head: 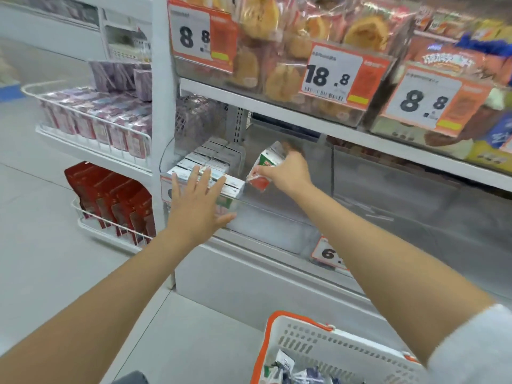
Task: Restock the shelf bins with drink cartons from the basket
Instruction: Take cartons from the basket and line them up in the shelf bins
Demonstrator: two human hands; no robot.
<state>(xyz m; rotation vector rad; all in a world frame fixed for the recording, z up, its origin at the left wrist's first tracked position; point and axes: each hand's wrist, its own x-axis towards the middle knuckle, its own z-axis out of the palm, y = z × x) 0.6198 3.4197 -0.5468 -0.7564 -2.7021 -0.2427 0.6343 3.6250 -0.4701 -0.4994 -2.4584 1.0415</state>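
Partway thru, by my read. The right grip [288,173] is curled round one carton [264,169] (red, green and white, tilted), held up at about the height of the stocked tops and not yet set down. It's over the clear bin [277,225].

Just left of that grip stands the stocked row [210,162] of white-topped cartons, several deep, filling only the bin's left part. The space under and right of the grip looks bare.

The left grip [196,200] is wide open, fingers straight and spread, holding nothing. It lies over the front of that row — touching or just hovering, can't tell.

Further right of the right grip, the neighbouring bin [415,212] shows no cartons I can make out; blur and glare there. Below both grips, near the person, the basket [318,345] has more packs [285,367] in it, count unclear.

So prob. a fair bit left — this carton to seat beside the row, then the rest of the basket, w/ most of the bin space yet to fill.
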